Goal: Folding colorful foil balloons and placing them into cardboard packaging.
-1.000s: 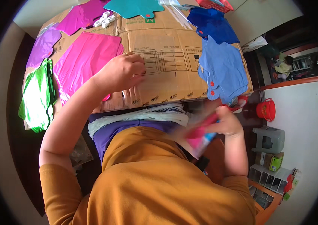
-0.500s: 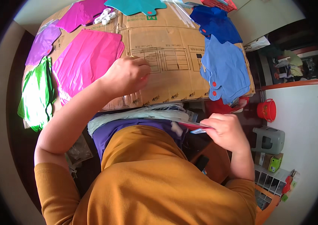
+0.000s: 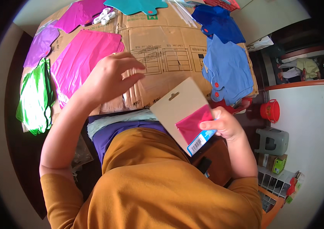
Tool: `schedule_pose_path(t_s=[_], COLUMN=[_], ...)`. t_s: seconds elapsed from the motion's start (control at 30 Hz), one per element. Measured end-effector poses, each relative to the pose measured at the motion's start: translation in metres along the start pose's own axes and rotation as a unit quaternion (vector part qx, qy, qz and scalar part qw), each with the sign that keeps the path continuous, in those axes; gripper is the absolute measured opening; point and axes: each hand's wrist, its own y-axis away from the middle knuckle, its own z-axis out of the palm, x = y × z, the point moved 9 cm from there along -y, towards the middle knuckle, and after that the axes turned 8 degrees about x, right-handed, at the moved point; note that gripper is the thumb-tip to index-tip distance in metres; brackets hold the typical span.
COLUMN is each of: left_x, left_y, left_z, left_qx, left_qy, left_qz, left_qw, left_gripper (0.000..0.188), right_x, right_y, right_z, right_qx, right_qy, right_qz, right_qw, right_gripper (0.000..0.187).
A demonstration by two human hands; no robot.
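Observation:
My right hand grips a beige hanging card at its right edge, thumb on top. A folded shiny pink sheet lies on the card's face, with a blue and white barcode label along the lower edge. The card is tilted, in front of the table edge. Over the cardboard, beside a flat stack of glossy pink sheets, my left hand is open. Its thumb and fingers are apart, with nothing seen between them.
Flattened cardboard covers the table. Around its rim lie green foil sheets, purple sheets, a teal sheet, dark blue sheets and light blue sheets. A red bucket and grey stool stand right.
The card in my right hand has turned from edge-on to face-up, its top swinging toward the table. My left hand has opened from closed fingers and shifted slightly left.

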Motion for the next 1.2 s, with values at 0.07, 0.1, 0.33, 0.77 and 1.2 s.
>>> schedule_pose_path(t_s=[0.07, 0.1, 0.33, 0.77, 1.2], left_x=[-0.002, -0.003, -0.011, -0.006, -0.003], left_y=[-0.004, -0.003, -0.015, 0.004, 0.010], left_z=[0.014, 0.025, 0.050, 0.037, 0.044], left_qx=[0.022, 0.032, 0.064, 0.039, 0.009], left_qy=[-0.046, -0.067, -0.174, -0.037, -0.105], left_qz=[0.129, 0.196, 0.223, 0.212, 0.221], left_qw=[0.990, 0.978, 0.957, 0.976, 0.970], left_gripper=[0.021, 0.022, 0.010, 0.011, 0.012], right_x=[0.006, 0.010, 0.015, 0.019, 0.016], right_y=[-0.010, -0.016, -0.047, -0.050, -0.046], right_z=[0.016, 0.020, 0.026, 0.024, 0.032], right_qx=[-0.005, -0.022, -0.080, -0.029, -0.012], right_qy=[-0.014, -0.024, -0.053, -0.168, -0.211], right_qz=[0.042, 0.058, 0.109, 0.066, 0.011], right_qw=[0.999, 0.998, 0.989, 0.983, 0.977], right_gripper=[0.012, 0.012, 0.020, 0.017, 0.027])
